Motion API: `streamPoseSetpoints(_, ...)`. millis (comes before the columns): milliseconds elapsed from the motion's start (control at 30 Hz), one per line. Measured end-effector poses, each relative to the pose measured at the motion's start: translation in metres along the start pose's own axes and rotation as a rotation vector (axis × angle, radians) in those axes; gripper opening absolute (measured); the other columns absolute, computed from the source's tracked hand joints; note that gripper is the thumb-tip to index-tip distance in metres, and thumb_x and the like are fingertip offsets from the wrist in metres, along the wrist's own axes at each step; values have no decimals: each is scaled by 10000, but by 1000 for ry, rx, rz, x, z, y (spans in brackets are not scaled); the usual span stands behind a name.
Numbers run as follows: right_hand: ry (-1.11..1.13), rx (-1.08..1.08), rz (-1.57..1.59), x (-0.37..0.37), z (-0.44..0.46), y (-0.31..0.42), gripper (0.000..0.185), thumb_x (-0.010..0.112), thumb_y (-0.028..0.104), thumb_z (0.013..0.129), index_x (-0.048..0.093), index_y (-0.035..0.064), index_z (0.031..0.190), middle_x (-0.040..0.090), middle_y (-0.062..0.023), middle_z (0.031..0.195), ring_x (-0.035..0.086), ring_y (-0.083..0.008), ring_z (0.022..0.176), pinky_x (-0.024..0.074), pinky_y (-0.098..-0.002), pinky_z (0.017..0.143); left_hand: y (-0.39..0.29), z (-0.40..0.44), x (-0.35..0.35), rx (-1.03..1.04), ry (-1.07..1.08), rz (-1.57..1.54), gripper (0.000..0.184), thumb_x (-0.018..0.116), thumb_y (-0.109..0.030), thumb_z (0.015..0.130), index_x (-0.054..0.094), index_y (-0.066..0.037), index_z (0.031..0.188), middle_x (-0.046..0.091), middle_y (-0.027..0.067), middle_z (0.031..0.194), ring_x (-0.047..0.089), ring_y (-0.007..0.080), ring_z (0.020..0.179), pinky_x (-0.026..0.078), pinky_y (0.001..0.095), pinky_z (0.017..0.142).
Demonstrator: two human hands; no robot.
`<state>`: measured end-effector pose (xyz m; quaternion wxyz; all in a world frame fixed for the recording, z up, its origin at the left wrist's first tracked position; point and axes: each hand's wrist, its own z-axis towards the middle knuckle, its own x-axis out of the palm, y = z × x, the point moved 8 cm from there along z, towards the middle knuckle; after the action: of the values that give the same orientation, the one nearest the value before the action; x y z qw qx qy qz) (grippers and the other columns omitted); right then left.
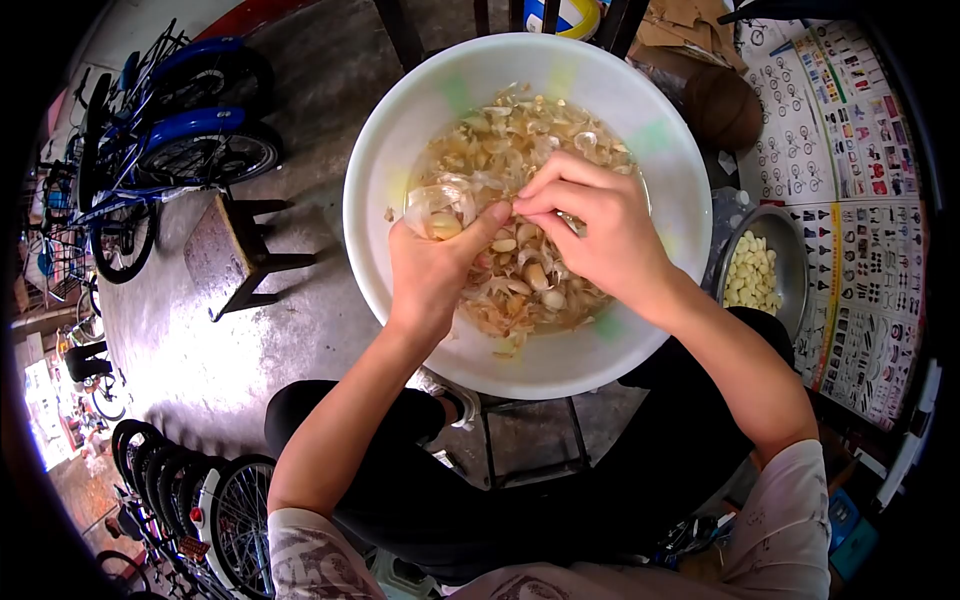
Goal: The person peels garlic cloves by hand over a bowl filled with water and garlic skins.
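A large white basin [385, 160] holds water with garlic cloves and loose skins [520, 300] in it. Over its middle, my left hand [435, 265] is closed round a garlic clove [443, 225] with some pale, papery skin about it. My right hand [595, 220] meets it at the fingertips, thumb and index finger pinched together at the left thumb's tip. What lies between the right fingertips is too small to make out. To the right, a metal bowl [790, 262] holds peeled, pale cloves [752, 275].
A small wooden stool [222, 250] stands on the floor at left, with bicycles [200, 140] behind it and more wheels [240, 520] at lower left. Behind the basin are dark chair bars [400, 35] and a ball [570, 18]. A printed sheet [850, 220] lies at right.
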<state>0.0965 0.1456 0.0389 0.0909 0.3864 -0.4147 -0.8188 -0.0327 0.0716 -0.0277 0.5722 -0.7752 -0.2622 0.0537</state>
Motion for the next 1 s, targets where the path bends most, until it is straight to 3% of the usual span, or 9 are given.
streamPoseSetpoints(67, -39, -45, 26, -2, 0, 2, 81, 710, -59, 763, 669, -18, 819, 626, -85, 818, 646, -249, 685, 515, -337, 609, 0, 0, -1, 11, -14, 28, 196, 768, -115, 843, 678, -7, 979, 696, 36, 838, 593, 69, 646, 465, 223, 536)
streamPoseSetpoints(567, -36, -7, 59, -4, 1, -3, 113, 719, -54, 749, 652, -16, 832, 612, -82, 825, 634, -248, 671, 508, -337, 595, -9, -5, 0, 13, -64, 125, 190, 787, -116, 827, 670, 4, 917, 668, 18, 755, 558, 71, 552, 435, 216, 484)
streamPoseSetpoints(667, -18, -51, 16, -5, 2, 4, 94, 709, -52, 759, 653, -21, 828, 609, -81, 824, 631, -245, 675, 508, -337, 599, -10, -5, 2, 16, -37, 131, 246, 772, -105, 834, 661, -10, 1033, 678, 26, 879, 600, 71, 680, 458, 217, 540)
streamPoseSetpoints(1000, 21, -21, -37, -2, -3, 4, 126, 720, -86, 743, 679, -10, 834, 639, -69, 856, 664, -220, 763, 529, -304, 653, -12, -8, 1, -10, -73, 223, 186, 758, -100, 845, 660, -11, 977, 667, 20, 801, 559, 62, 591, 434, 217, 500)
